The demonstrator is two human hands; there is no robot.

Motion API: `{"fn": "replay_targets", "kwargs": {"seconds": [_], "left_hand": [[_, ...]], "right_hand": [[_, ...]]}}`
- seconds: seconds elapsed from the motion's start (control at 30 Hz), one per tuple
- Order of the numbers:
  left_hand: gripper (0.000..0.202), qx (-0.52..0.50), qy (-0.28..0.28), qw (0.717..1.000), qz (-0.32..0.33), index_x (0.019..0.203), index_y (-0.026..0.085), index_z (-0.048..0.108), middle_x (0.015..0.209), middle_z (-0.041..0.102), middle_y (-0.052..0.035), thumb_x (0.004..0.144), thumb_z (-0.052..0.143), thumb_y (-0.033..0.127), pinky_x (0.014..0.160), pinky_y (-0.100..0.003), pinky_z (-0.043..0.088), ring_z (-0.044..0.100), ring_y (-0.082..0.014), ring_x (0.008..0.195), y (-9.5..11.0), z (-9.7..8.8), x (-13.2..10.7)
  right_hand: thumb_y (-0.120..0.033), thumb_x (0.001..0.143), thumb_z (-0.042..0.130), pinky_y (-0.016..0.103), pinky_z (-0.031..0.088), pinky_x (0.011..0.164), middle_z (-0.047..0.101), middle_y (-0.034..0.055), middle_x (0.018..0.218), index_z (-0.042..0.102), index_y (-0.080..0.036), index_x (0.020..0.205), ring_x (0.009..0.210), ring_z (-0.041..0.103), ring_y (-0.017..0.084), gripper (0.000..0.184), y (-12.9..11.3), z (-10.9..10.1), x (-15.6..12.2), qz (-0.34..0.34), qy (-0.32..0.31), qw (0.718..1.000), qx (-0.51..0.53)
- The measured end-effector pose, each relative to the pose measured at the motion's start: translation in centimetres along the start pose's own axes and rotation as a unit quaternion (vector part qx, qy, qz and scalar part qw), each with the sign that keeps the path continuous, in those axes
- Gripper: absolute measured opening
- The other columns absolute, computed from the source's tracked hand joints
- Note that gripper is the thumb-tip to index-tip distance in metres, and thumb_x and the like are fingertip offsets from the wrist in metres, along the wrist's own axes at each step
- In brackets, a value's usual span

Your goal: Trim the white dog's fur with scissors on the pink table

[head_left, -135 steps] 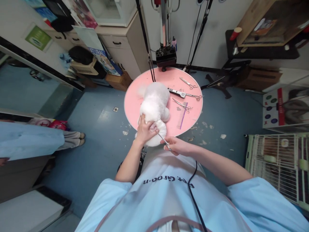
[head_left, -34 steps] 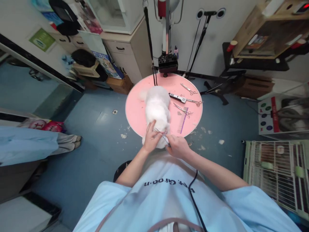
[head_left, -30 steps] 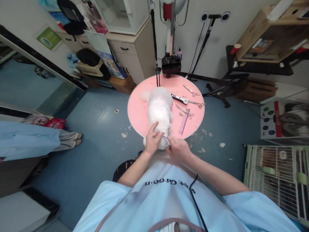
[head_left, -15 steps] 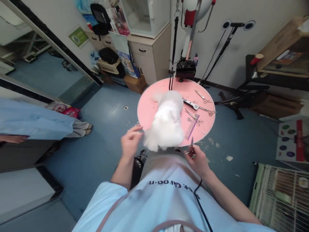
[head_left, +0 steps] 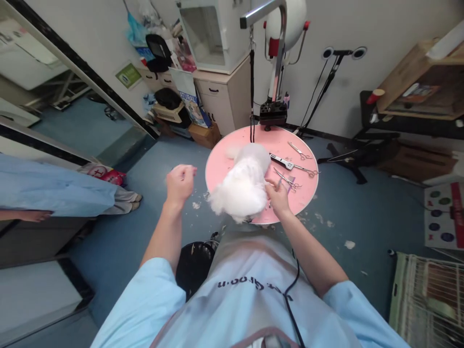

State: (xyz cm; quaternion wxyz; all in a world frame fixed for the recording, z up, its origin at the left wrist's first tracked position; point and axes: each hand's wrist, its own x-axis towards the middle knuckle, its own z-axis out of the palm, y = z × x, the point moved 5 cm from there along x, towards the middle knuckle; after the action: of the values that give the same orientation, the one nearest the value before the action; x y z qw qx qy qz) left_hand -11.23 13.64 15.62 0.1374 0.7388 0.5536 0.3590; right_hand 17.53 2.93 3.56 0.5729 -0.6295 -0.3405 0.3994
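Observation:
A fluffy white dog is on the round pink grooming table, its lower end near my apron. My left hand is raised left of the table, apart from the dog, with fingers curled in; whatever they might hold is hidden. Close against the dog's right side is my right hand, closed, with a small bit of the scissors showing below the fingers; most of them is hidden. Just beyond it lie curved scissors over a purple-edged comb, partly covered by my hand. Hair clippers lie farther up.
More scissors lie at the table's right. A black strap hangs from a metal arm above the dog. A black bin stands by my left side. Another person in a blue gown stands at left. Hair tufts dot the floor.
My left hand has moved up and away from the dog, its fingers now curled. My right hand with the scissors has moved forward from the table's near edge to the dog's side.

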Motion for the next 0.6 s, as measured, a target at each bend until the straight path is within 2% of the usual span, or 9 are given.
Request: {"fn": "replay_targets", "kwargs": {"seconds": [0.07, 0.13, 0.2, 0.23, 0.27, 0.33, 0.47, 0.53, 0.6], "left_hand": [[0.026, -0.091, -0.019, 0.993, 0.072, 0.097, 0.015, 0.062, 0.101, 0.064, -0.0054, 0.085, 0.042, 0.028, 0.085, -0.031, 0.047, 0.059, -0.015, 0.092, 6.6, 1.5, 0.5], [0.028, -0.173, -0.137, 0.971, 0.095, 0.098, 0.015, 0.063, 0.099, 0.065, -0.0054, 0.085, 0.041, 0.028, 0.082, -0.028, 0.048, 0.06, -0.014, 0.088, 11.6, 4.6, 0.1], [0.031, -0.237, -0.31, 0.919, 0.058, 0.085, 0.014, 0.064, 0.085, 0.066, -0.0045, 0.086, 0.036, 0.028, 0.071, -0.026, 0.049, 0.061, -0.0129, 0.075, 14.1, 8.9, -1.4], [0.03, -0.232, -0.392, 0.89, 0.028, 0.076, 0.014, 0.064, 0.077, 0.066, -0.004, 0.084, 0.037, 0.026, 0.066, -0.025, 0.049, 0.06, -0.0128, 0.068, 14.2, 11.0, -2.5], [0.029, -0.209, -0.429, 0.879, -0.002, 0.069, 0.013, 0.062, 0.07, 0.064, -0.0037, 0.082, 0.038, 0.023, 0.062, -0.024, 0.048, 0.058, -0.0128, 0.063, 13.6, 12.7, -3.4], [0.027, -0.141, -0.399, 0.906, -0.027, 0.067, 0.014, 0.061, 0.066, 0.063, -0.0039, 0.081, 0.04, 0.021, 0.061, -0.025, 0.046, 0.057, -0.0143, 0.063, 11.6, 14.6, -4.4], [0.024, -0.04, -0.229, 0.972, 0.024, 0.084, 0.016, 0.064, 0.083, 0.067, -0.0061, 0.083, 0.04, 0.019, 0.078, -0.032, 0.045, 0.06, -0.0193, 0.08, 8.4, 14.6, -5.8], [0.021, 0.021, -0.193, 0.978, 0.074, 0.088, 0.017, 0.064, 0.091, 0.066, -0.0077, 0.081, 0.045, 0.018, 0.087, -0.035, 0.042, 0.058, -0.0219, 0.09, 8.1, 14.3, -6.9], [0.02, 0.072, -0.162, 0.98, 0.093, 0.094, 0.017, 0.062, 0.099, 0.063, -0.0095, 0.079, 0.049, 0.019, 0.092, -0.038, 0.039, 0.054, -0.0241, 0.098, 7.7, 14.2, -8.1]], "right_hand": [[-0.028, 0.075, 0.054, 0.026, 0.036, 0.055, 0.054, -0.0021, 0.056, 0.063, -0.017, 0.093, 0.052, 0.047, 0.013, 0.023, -2.4, 2.0, 0.1, -0.117, -0.066, 0.98, -0.15], [-0.02, 0.074, 0.053, 0.029, 0.037, 0.066, 0.061, 0.0015, 0.064, 0.066, -0.018, 0.086, 0.062, 0.052, 0.015, 0.018, -3.9, 4.1, -1.2, -0.228, -0.15, 0.913, -0.302], [-0.017, 0.075, 0.051, 0.032, 0.033, 0.074, 0.066, 0.0048, 0.07, 0.067, -0.018, 0.082, 0.07, 0.054, 0.017, 0.018, -4.2, 5.7, -3.1, -0.302, -0.199, 0.841, -0.402], [-0.017, 0.075, 0.051, 0.034, 0.032, 0.076, 0.067, 0.0063, 0.072, 0.068, -0.017, 0.082, 0.072, 0.054, 0.018, 0.018, -4.0, 6.1, -4.0, -0.322, -0.206, 0.817, -0.43], [-0.017, 0.076, 0.051, 0.035, 0.03, 0.076, 0.067, 0.0075, 0.074, 0.068, -0.017, 0.082, 0.072, 0.054, 0.018, 0.018, -3.6, 6.5, -4.9, -0.333, -0.21, 0.803, -0.448], [-0.015, 0.077, 0.049, 0.035, 0.029, 0.074, 0.067, 0.0083, 0.072, 0.068, -0.016, 0.082, 0.069, 0.053, 0.018, 0.019, -2.5, 7.0, -6.7, -0.342, -0.227, 0.787, -0.461], [-0.014, 0.081, 0.046, 0.035, 0.029, 0.072, 0.064, 0.0075, 0.067, 0.067, -0.015, 0.091, 0.062, 0.052, 0.016, 0.023, -0.6, 7.0, -9.7, -0.36, -0.268, 0.776, -0.443], [-0.017, 0.082, 0.046, 0.034, 0.03, 0.072, 0.064, 0.0067, 0.066, 0.067, -0.015, 0.096, 0.062, 0.052, 0.016, 0.024, -0.3, 6.1, -10.8, -0.363, -0.282, 0.797, -0.393], [-0.022, 0.085, 0.046, 0.033, 0.033, 0.073, 0.065, 0.0057, 0.067, 0.067, -0.016, 0.095, 0.064, 0.054, 0.015, 0.024, -0.3, 4.7, -10.9, -0.338, -0.278, 0.845, -0.308]]}}
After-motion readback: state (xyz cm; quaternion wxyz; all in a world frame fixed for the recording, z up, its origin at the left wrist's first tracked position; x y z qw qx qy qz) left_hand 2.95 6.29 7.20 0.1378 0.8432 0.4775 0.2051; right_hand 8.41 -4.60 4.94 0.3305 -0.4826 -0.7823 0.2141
